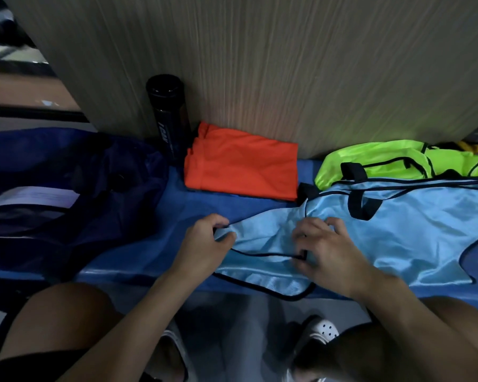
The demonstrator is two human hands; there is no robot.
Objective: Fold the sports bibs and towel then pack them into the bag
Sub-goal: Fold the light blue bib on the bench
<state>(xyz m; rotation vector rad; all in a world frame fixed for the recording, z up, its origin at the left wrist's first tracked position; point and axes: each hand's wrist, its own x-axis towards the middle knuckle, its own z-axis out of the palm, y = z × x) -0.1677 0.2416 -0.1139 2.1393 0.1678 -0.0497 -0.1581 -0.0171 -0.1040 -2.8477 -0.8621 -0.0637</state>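
navy bag (66, 188) lies well left of the fingers. left hand (204, 244) pinches the light blue bib (398, 244) at its corner; orange bib (240, 166), folded, lies beyond the fingertips. right hand (329, 249) grips the same bib's trim with curled fingers; green bib (370, 161) lies beyond, rightward.

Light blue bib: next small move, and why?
Probably fold the gripped end over toward the right: left hand and right hand both grip the left end of the light blue bib, and the rest lies spread, unfolded; the orange bib is already folded.
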